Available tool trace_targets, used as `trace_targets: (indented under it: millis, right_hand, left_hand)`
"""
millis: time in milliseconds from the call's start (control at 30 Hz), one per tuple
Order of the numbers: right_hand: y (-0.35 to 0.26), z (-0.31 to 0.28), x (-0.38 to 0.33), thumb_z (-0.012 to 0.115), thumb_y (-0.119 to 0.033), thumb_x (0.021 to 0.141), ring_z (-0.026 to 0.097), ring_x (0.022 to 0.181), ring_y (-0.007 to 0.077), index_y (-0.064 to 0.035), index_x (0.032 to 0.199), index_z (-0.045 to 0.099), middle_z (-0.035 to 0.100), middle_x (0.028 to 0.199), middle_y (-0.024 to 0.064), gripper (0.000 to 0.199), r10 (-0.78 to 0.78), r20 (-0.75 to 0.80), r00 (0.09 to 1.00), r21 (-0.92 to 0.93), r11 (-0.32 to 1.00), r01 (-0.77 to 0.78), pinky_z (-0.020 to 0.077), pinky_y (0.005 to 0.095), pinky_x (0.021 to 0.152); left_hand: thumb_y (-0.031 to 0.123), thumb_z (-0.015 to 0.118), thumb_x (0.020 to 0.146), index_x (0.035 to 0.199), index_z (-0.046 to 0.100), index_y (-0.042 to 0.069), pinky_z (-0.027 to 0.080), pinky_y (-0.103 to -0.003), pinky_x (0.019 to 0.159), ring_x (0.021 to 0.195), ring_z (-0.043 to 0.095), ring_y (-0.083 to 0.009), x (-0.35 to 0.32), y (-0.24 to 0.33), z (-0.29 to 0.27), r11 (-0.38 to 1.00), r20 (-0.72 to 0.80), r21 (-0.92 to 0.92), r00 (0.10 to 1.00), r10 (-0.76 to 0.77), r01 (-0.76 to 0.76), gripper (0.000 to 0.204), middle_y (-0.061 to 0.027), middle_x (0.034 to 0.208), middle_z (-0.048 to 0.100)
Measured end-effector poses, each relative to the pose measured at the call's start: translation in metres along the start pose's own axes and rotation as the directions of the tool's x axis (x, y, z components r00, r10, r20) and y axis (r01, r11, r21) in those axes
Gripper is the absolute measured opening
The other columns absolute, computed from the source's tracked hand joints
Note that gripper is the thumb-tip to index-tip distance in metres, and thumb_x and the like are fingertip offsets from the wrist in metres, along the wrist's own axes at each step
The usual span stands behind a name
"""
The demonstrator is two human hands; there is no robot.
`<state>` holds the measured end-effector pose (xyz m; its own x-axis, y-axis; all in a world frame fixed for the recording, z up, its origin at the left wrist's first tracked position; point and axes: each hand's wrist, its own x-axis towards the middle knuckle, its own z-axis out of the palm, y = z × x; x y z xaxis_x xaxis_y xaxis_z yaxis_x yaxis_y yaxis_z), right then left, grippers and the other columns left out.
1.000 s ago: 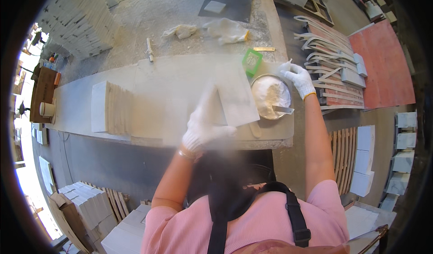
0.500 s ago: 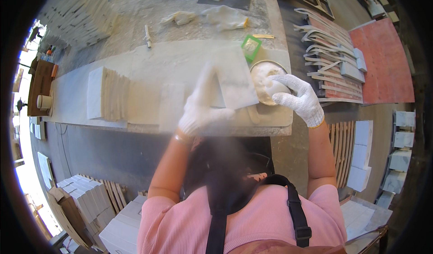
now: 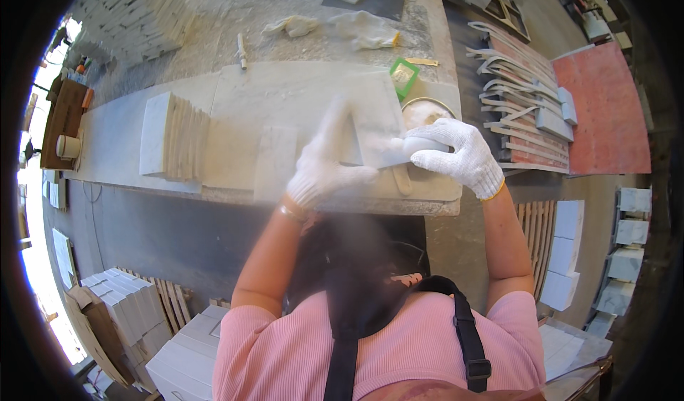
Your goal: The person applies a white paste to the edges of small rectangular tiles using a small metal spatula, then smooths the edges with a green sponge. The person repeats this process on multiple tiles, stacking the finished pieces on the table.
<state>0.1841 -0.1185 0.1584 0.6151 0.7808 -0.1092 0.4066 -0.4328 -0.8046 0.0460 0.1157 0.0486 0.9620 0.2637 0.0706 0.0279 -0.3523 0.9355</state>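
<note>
Right hand: I had this gloved right hand (image 3: 459, 155) curled partly closed, thumb and fingers around a white rounded piece (image 3: 426, 146).
Left hand: on my feed the gloved left hand (image 3: 317, 169) lay at the tile (image 3: 374, 98), fingers stretched away, thumb spread to the right; haze covered it, and I couldn't tell whether it gripped anything.
White piece: it sat over the tile's near right corner, in front of the bowl (image 3: 443, 102); its left end blurred, so I couldn't judge contact.
Tile: it lay between the two hands, above the bench (image 3: 214, 23); I couldn't make out its tilt.
Bowl: I saw white powder (image 3: 422, 111) inside, the near side hidden by the right hand.
Green box: this box (image 3: 404, 79) stood just beyond the bowl, near a brass strip (image 3: 422, 62).
Pale stick: I found this stick (image 3: 402, 182) near the bench's front edge, between the hands.
Stack: upright slabs (image 3: 155, 136) stood well left of the left hand.
Spare gloves: two gloves (image 3: 367, 30) lay farther back.
</note>
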Motion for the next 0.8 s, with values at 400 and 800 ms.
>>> trace_targets:
  millis: [400, 800]
  right_hand:
    - [-0.0061, 0.0003, 0.0042, 0.085, -0.017, 0.085, 0.074, 0.098, 0.0155, -0.0030, 0.112, 0.081, 0.081, 0.106, 0.0080, 0.030, 0.043, 0.021, 0.999, 0.013, 0.999, -0.044, 0.0562, 0.0301, 0.091]
    - [-0.0070, 0.0020, 0.0077, 0.087, -0.018, 0.082, 0.070, 0.087, 0.0133, -0.0030, 0.112, 0.081, 0.076, 0.095, 0.0064, 0.034, 0.021, 0.020, 1.000, 0.104, 0.994, -0.023, 0.0546, 0.0296, 0.081]
  left_hand:
    - [0.036, 0.099, 0.060, 0.166, 0.029, 0.004, 0.036, -0.042, 0.125, 0.153, 0.042, -0.0364, 0.0004, 0.0007, -0.0011, 1.000, 0.000, -0.002, 1.000, 0.021, -0.021, 0.131, -0.0237, 0.165, 0.042]
    - [0.038, 0.099, 0.061, 0.165, 0.028, 0.003, 0.034, -0.042, 0.126, 0.154, 0.039, -0.0364, 0.0019, -0.0009, -0.0004, 0.999, 0.003, 0.002, 0.999, 0.050, -0.050, 0.131, -0.0237, 0.166, 0.039]
